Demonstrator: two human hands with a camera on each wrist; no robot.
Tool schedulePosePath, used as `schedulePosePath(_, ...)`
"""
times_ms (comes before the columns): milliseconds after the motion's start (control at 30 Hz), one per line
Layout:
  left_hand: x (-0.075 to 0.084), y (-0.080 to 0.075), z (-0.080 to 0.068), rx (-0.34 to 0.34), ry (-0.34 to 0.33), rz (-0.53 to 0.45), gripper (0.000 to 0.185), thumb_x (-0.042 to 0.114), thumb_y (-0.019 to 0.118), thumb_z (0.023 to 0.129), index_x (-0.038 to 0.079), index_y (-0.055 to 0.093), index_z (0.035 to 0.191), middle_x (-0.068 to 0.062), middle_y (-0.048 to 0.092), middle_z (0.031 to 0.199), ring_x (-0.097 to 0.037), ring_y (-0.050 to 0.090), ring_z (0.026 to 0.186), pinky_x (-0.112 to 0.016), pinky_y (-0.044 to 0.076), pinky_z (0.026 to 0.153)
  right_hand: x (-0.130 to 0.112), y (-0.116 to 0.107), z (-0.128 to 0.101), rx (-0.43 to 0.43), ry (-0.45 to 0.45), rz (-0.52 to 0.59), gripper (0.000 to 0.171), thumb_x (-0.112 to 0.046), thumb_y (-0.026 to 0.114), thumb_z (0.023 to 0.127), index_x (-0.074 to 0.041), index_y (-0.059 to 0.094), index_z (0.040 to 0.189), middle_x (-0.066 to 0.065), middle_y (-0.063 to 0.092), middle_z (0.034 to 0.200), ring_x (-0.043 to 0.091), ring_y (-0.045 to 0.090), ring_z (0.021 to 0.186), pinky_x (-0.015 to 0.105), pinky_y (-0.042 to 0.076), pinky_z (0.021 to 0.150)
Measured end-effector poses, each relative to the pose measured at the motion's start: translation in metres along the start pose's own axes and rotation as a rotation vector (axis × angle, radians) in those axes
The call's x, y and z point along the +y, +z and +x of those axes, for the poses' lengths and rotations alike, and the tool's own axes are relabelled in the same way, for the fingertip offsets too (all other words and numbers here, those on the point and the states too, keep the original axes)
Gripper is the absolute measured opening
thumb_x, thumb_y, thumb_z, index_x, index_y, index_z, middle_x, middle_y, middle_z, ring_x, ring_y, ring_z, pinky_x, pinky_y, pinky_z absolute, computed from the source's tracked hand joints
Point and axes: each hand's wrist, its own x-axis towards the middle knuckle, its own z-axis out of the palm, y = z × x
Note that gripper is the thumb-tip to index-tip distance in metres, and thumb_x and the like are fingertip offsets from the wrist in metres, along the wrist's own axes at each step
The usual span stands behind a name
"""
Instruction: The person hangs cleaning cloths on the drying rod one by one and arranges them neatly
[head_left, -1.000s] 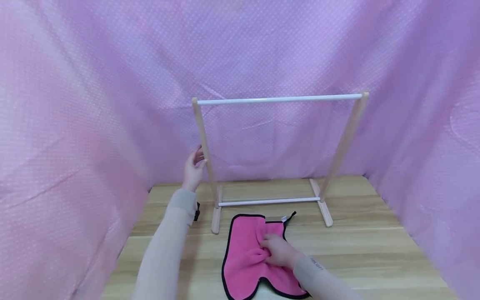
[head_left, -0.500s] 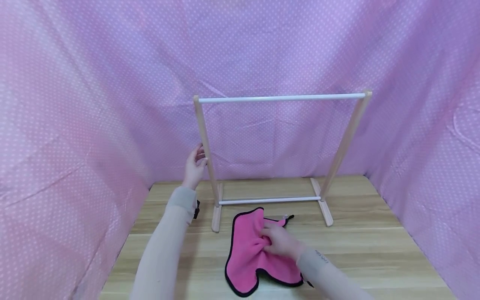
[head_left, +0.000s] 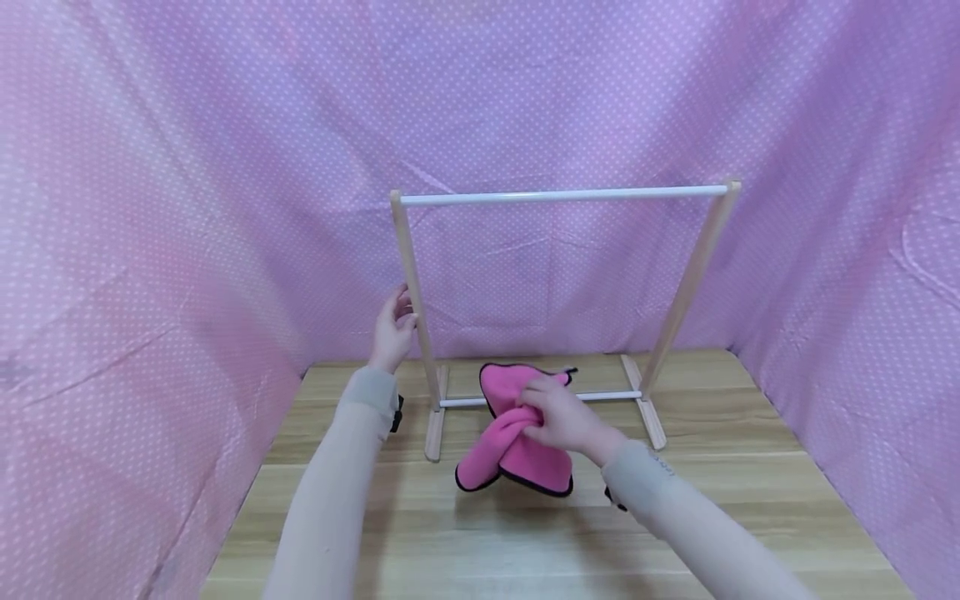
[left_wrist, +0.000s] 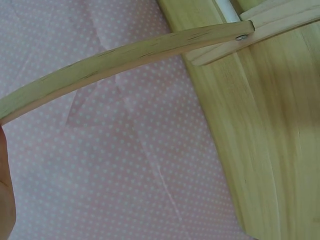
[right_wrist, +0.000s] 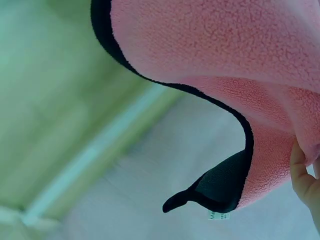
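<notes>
Two hands are at work over a pale wood-grain desk (head_left: pixel 735 492) hung round with pink dotted fabric (head_left: pixel 187 208). The right hand (head_left: pixel 558 417) has its grip clenched on a bunched pink fleece cloth with black edging (head_left: pixel 513 446), which is held above the desk just in front of the lower white rail (head_left: pixel 611 397) of a light wooden rack with a white top bar (head_left: pixel 558 197). The left hand (head_left: pixel 393 325) is set against the left wooden upright (head_left: pixel 414 292) about halfway up; its fingers seem curled round the post, though the far side is hidden in the head view and only a sliver of palm shows in the left wrist view.

Risks noted:
- The cloth is gathered at one point only, with its lobes hanging free. If carried upward, a loose lobe or the black hanging loop (right_wrist: pixel 180 200) could be caught on the lower rail, and the rack pulled forward.
- The rack looks light, on narrow feet (head_left: pixel 433 429). If the steadying grip on the upright is slackened while the cloth is drawn over the top bar, the frame could be tipped or slid across the desk.
- A bunched cloth laid unevenly on a smooth bar could be dragged off by its heavier side.
- The fleece could slip from a shallow pinch and be dropped.
</notes>
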Motion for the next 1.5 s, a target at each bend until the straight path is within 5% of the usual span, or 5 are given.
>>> schedulePosePath(333,0.001,0.001,0.001,-0.013,-0.028,-0.001,0.058,-0.006,0.044,0.096,0.009,0.023,0.148,-0.018,0.045,0.138,-0.03,0.049,0.123,-0.035,0.045,0.104,-0.007,-0.073,0.059,0.223,-0.188,-0.098,0.032,-0.002,0.079,0.062,-0.002,0.065,0.09,0.008,0.061,0.09,0.022,0.054,0.085,0.035,0.049,0.08)
schedulePosePath(533,0.0,0.002,0.001,0.016,0.011,0.008,0.054,-0.008,0.045,0.095,0.003,0.028,0.145,-0.024,0.05,0.132,-0.034,0.053,0.117,-0.038,0.047,0.102,-0.013,-0.104,0.086,0.346,-0.271,-0.142,0.035,0.001,0.08,0.06,0.0,0.064,0.091,0.013,0.062,0.094,0.028,0.054,0.088,0.038,0.048,0.082)
schedulePosePath(1133,0.001,0.002,0.001,0.016,0.004,-0.019,0.055,-0.01,0.044,0.094,0.003,0.029,0.145,-0.023,0.047,0.136,-0.034,0.049,0.12,-0.039,0.047,0.101,-0.01,-0.155,0.128,0.559,-0.362,-0.28,0.031,-0.002,0.076,0.069,0.004,0.063,0.097,0.021,0.06,0.098,0.036,0.054,0.096,0.042,0.045,0.095)
schedulePosePath(1500,0.003,0.001,-0.001,0.022,0.014,-0.002,0.055,-0.011,0.044,0.094,0.003,0.028,0.145,-0.024,0.048,0.134,-0.033,0.048,0.123,-0.042,0.046,0.102,-0.008,-0.19,0.154,0.807,-0.369,-0.271,0.02,-0.002,0.065,0.076,0.004,0.064,0.095,0.019,0.06,0.095,0.035,0.053,0.091,0.039,0.046,0.089)
